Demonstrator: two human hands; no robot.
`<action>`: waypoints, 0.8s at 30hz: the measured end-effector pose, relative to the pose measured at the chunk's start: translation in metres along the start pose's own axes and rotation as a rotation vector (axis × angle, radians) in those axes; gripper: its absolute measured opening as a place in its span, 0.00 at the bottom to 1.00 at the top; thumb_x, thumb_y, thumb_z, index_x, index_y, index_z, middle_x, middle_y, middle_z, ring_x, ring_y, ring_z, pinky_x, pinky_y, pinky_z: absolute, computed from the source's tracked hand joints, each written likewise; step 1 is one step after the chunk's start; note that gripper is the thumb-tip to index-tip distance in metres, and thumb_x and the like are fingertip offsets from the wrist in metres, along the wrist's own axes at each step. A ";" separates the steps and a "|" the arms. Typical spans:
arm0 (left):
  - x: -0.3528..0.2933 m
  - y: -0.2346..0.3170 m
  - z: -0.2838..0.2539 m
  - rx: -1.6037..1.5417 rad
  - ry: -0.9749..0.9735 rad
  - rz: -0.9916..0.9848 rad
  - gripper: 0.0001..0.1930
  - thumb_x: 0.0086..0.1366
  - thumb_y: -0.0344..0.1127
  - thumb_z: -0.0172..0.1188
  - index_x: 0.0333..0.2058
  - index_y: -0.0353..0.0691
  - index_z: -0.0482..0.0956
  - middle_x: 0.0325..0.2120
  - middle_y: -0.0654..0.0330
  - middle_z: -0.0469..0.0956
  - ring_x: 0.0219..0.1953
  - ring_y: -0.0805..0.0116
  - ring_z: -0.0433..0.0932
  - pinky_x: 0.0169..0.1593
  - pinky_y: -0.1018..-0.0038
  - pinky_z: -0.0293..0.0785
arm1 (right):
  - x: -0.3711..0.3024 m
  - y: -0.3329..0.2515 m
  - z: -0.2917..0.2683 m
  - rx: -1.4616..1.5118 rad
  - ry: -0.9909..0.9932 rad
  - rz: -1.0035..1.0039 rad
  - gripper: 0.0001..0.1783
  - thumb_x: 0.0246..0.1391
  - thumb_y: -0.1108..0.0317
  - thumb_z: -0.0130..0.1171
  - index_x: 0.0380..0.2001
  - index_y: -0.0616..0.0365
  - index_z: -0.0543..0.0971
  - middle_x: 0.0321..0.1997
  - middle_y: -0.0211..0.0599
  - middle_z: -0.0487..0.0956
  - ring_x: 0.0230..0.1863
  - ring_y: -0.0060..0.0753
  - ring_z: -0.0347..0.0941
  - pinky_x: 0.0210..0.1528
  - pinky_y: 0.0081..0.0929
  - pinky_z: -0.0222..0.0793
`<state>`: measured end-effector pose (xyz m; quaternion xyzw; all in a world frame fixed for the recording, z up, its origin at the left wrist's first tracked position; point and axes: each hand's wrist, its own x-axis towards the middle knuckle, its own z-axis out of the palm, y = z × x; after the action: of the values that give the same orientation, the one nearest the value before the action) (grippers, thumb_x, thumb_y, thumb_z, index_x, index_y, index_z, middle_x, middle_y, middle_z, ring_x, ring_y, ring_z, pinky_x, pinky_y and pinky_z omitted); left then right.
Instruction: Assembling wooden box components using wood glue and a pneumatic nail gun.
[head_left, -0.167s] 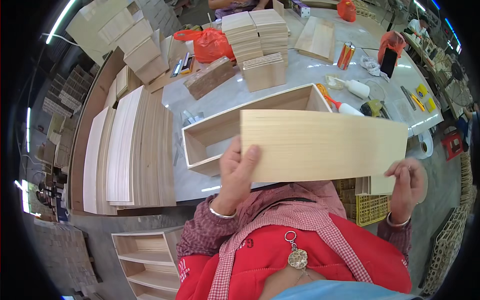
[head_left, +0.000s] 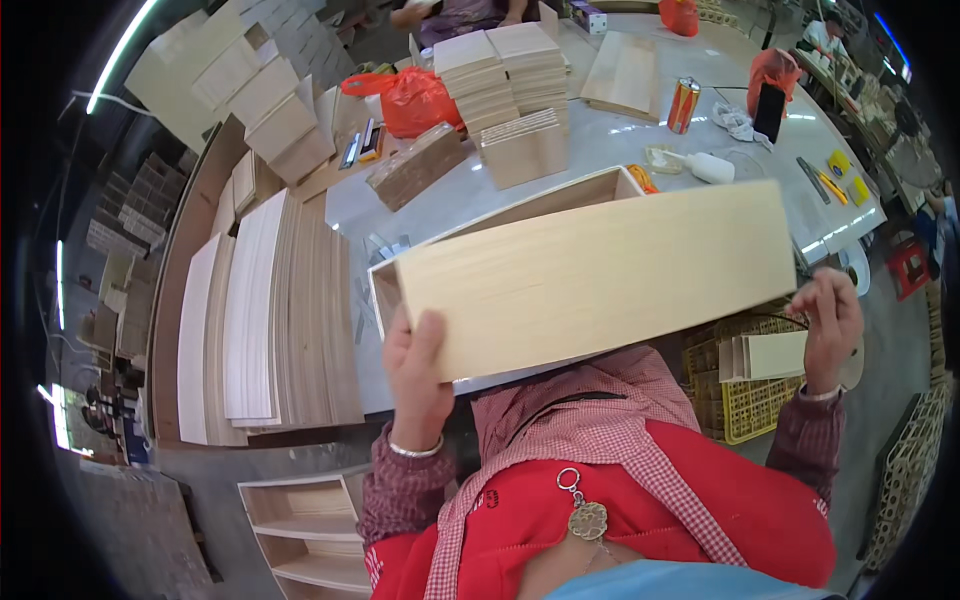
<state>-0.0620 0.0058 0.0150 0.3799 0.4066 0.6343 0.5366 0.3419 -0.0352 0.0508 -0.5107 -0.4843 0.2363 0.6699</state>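
Because the thumb presses its near face by one corner and the other fingers go behind the short edge, the long pale rectangular wooden board (head_left: 600,280) looks firmly grasped by the left hand (head_left: 418,375), bare, silver bangle at wrist. Board sits in front of the torso, over the table's near edge, slanted, right end higher; that end is a bit blurred. Grip at one end probably keeps the broad face uncovered. Right hand (head_left: 830,325): fingers curled close together just beside the lower right corner; can't tell if it touches the board or holds something small.

Behind the board, partly covered: open rectangular box of light wood (head_left: 600,195), lying on the glossy grey table (head_left: 620,145). Contact between the two: can't tell.

Left: tall row of long pale boards on edge (head_left: 310,320), packed face to face, likely to save room and stand within reach. Beyond the box: two stacks of short wooden panels (head_left: 475,75), white plastic squeeze bottle (head_left: 712,168) on its side, red-and-gold can (head_left: 684,105), knotted red plastic bag (head_left: 418,103). Lower right: yellow plastic crate (head_left: 755,425).
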 end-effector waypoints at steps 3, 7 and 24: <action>-0.013 0.009 -0.011 0.038 0.126 0.031 0.14 0.66 0.32 0.51 0.47 0.30 0.68 0.37 0.54 0.76 0.31 0.73 0.77 0.35 0.82 0.73 | 0.020 0.022 0.000 -0.016 -0.034 0.116 0.08 0.61 0.70 0.48 0.36 0.63 0.73 0.21 0.32 0.71 0.20 0.24 0.69 0.25 0.19 0.70; -0.025 0.018 -0.026 0.047 0.233 0.064 0.13 0.66 0.32 0.51 0.46 0.30 0.68 0.36 0.55 0.76 0.31 0.73 0.77 0.36 0.82 0.73 | 0.039 0.049 0.003 -0.013 -0.135 0.266 0.10 0.62 0.67 0.48 0.36 0.64 0.74 0.19 0.32 0.71 0.17 0.24 0.70 0.22 0.19 0.71; -0.029 0.043 -0.061 0.453 0.330 0.017 0.19 0.68 0.34 0.47 0.54 0.32 0.62 0.45 0.50 0.71 0.41 0.68 0.75 0.42 0.78 0.73 | 0.019 0.081 0.082 0.491 -0.437 0.516 0.17 0.53 0.80 0.55 0.48 0.64 0.74 0.37 0.33 0.74 0.35 0.22 0.70 0.36 0.18 0.70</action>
<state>-0.1297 -0.0330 0.0299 0.3851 0.6166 0.5850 0.3596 0.2912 0.0477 -0.0150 -0.3781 -0.4004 0.6075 0.5724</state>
